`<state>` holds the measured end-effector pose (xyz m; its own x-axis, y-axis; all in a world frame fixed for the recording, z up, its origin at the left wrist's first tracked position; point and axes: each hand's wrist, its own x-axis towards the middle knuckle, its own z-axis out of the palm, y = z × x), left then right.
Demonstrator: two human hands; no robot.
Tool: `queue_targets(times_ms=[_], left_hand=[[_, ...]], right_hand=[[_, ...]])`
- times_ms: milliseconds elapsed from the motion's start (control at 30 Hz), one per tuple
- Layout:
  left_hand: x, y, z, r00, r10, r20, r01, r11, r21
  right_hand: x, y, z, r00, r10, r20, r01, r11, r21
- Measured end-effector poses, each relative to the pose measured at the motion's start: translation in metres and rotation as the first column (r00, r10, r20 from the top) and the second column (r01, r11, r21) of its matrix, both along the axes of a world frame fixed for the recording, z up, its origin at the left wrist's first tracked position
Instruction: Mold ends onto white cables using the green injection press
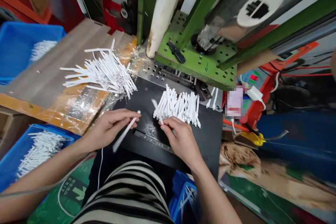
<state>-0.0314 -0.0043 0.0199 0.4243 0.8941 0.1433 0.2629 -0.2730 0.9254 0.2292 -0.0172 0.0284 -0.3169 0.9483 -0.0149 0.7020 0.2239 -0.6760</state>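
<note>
Strips, white and narrow, are in both hands. The left hand [110, 127] pinches one strip [125, 133] between thumb and fingertips, slanted over the near left part of the black plate [210, 129]. The right hand [181, 140] pinches the low end of a second strip [156, 109] at the near left edge of the small heap [183, 106] lying mid-plate. Judging by this, strips are being picked off singly; freeing another would call for a fine pinch on one end without dragging its neighbours. A bigger heap [105, 71] lies on the taped board [52, 77] beyond the plate's left edge, with a blue bin [15, 161] nearer and a green frame [194, 59] behind.
</note>
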Motion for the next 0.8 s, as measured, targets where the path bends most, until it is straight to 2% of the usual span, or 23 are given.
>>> queue_targets(times_ms=[67, 100, 167, 233, 300, 367, 500, 633, 700, 800], left_hand=[[0.010, -0.007, -0.009, 0.992, 0.077, 0.104, -0.062, 0.987, -0.148], [0.016, -0.010, -0.015, 0.986, 0.119, 0.121, -0.099, 0.982, -0.158], [0.027, -0.018, -0.026, 0.982, 0.168, 0.087, -0.164, 0.985, -0.052], [0.039, -0.025, -0.034, 0.991, 0.133, 0.027, -0.135, 0.979, 0.155], [0.050, -0.030, -0.040, 0.999, 0.054, -0.001, -0.050, 0.944, 0.327], [0.059, -0.033, -0.043, 0.999, -0.024, -0.023, 0.031, 0.909, 0.416], [0.068, -0.034, -0.040, 0.979, -0.098, -0.177, 0.172, 0.863, 0.475], [0.065, -0.037, -0.029, 0.921, -0.109, -0.373, 0.314, 0.774, 0.549], [0.064, -0.037, -0.028, 0.921, -0.096, -0.377, 0.321, 0.735, 0.597], [0.064, -0.034, -0.032, 0.953, -0.074, -0.294, 0.252, 0.734, 0.631]], right_hand=[[0.014, -0.035, -0.009, 0.980, -0.116, -0.162, 0.126, 0.990, 0.056], [0.018, -0.050, -0.014, 0.962, -0.169, -0.215, 0.191, 0.978, 0.087], [0.019, -0.072, -0.025, 0.937, -0.229, -0.265, 0.272, 0.952, 0.140], [0.016, -0.084, -0.032, 0.936, -0.232, -0.266, 0.286, 0.940, 0.188], [0.013, -0.088, -0.034, 0.948, -0.204, -0.243, 0.261, 0.937, 0.233], [0.012, -0.089, -0.033, 0.962, -0.171, -0.211, 0.226, 0.935, 0.274], [0.012, -0.088, -0.032, 0.986, -0.109, -0.124, 0.145, 0.930, 0.338], [0.013, -0.088, -0.033, 0.999, -0.038, -0.033, 0.048, 0.901, 0.430], [0.014, -0.086, -0.034, 1.000, -0.010, -0.015, 0.015, 0.901, 0.434], [0.017, -0.082, -0.037, 0.999, 0.046, -0.019, -0.035, 0.913, 0.407]])
